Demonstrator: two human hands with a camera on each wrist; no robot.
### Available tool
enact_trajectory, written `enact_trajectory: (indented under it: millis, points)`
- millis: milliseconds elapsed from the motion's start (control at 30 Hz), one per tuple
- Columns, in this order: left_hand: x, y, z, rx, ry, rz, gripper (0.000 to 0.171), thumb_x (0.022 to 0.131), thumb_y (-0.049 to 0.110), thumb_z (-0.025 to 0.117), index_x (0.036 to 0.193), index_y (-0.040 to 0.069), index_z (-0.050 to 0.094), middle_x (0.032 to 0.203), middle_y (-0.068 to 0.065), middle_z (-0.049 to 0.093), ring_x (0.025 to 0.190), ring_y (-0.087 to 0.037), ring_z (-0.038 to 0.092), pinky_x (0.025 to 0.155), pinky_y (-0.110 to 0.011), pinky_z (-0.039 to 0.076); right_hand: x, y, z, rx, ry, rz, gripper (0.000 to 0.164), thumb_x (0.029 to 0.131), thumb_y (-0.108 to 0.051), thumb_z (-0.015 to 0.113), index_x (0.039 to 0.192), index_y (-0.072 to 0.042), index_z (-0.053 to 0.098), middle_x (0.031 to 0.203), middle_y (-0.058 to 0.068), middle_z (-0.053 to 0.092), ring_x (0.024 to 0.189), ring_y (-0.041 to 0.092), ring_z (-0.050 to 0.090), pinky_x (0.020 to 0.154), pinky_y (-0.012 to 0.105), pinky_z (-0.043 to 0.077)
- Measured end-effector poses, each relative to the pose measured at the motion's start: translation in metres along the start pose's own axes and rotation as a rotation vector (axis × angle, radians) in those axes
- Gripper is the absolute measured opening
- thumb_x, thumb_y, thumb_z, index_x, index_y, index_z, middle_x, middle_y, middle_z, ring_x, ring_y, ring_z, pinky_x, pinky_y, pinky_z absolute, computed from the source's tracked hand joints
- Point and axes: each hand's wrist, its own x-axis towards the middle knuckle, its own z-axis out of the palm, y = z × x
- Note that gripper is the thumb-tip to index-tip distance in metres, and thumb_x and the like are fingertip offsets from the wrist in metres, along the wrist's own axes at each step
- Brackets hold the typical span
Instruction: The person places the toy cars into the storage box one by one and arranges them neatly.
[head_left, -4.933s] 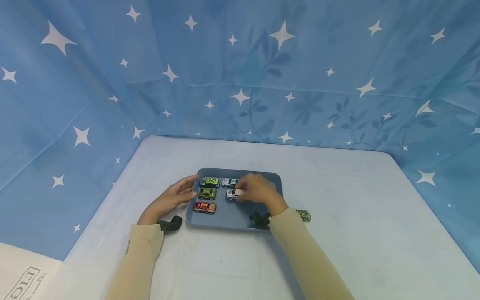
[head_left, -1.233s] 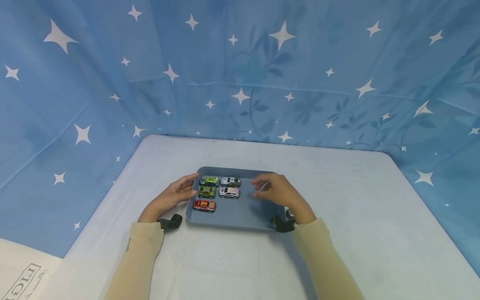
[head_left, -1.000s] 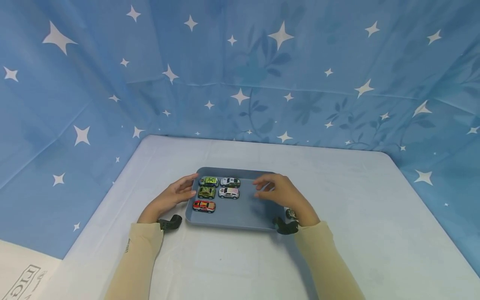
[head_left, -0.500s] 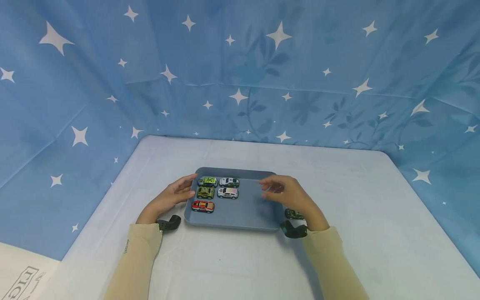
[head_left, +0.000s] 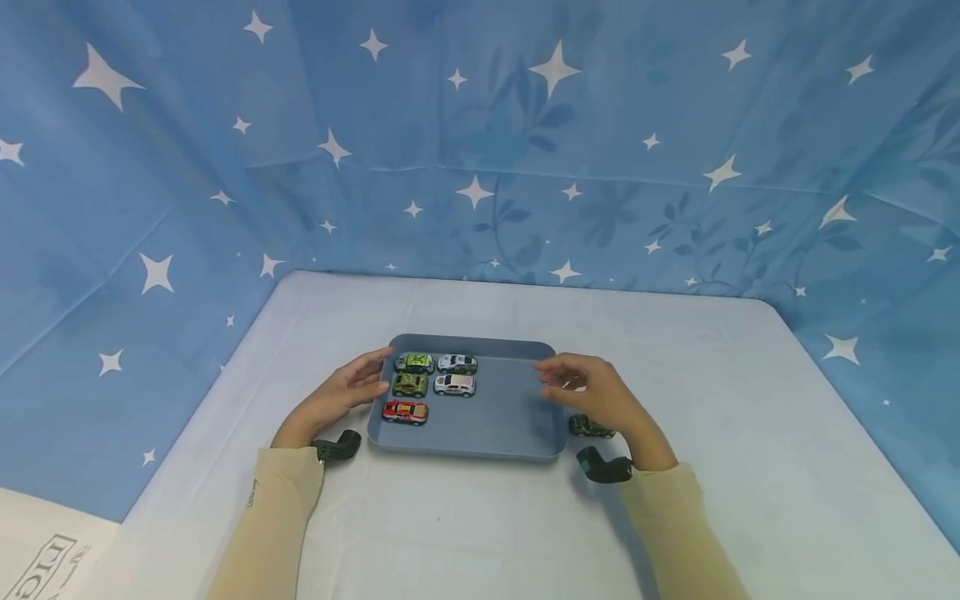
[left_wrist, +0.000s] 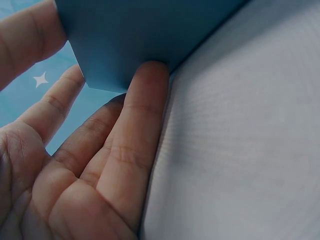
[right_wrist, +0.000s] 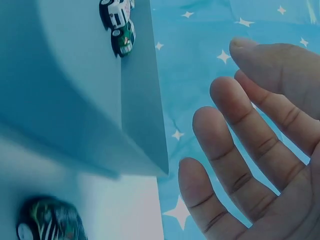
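Observation:
A grey-blue tray (head_left: 480, 433) lies on the table with several toy cars in it. On its left side are a green-yellow car (head_left: 415, 362), an olive camouflage car (head_left: 410, 385) and a red car (head_left: 406, 412). Beside these stand a white-and-dark-green car (head_left: 457, 364) and a white car with a checked roof (head_left: 454, 385). My left hand (head_left: 347, 395) rests at the tray's left rim, its extended fingers against the outer wall. Above the tray's right rim hovers my right hand (head_left: 592, 390), fingers loosely bent and apart, holding nothing. Below it, a dark camouflage car (head_left: 590, 426) sits outside the tray.
A white cloth covers the table (head_left: 465, 525). Behind it hangs a blue curtain (head_left: 480, 125) with white stars. Dark wrist cameras, such as the right one (head_left: 602, 467), stick out from both wrists. A pale printed item (head_left: 45, 550) shows at the lower left.
Earlier my right hand held the white checked car in the tray. It has let go and moved right past the rim, uncovering the dark camouflage car. My left hand has stayed put.

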Motion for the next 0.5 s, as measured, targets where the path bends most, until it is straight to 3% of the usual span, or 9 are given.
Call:
enact_trajectory:
  millis: [500]
  points:
    - [0.000, -0.001, -0.001, -0.001, -0.003, 0.007, 0.077, 0.109, 0.025, 0.066, 0.173, 0.008, 0.026, 0.175, -0.029, 0.022, 0.161, -0.053, 0.019, 0.126, -0.068, 0.027, -0.016, 0.007, -0.015, -0.062, 0.015, 0.051, 0.032, 0.098, -0.004, 0.079, 0.128, 0.005, 0.074, 0.109, 0.012, 0.076, 0.096, 0.021, 0.073, 0.086, 0.035, 0.061]
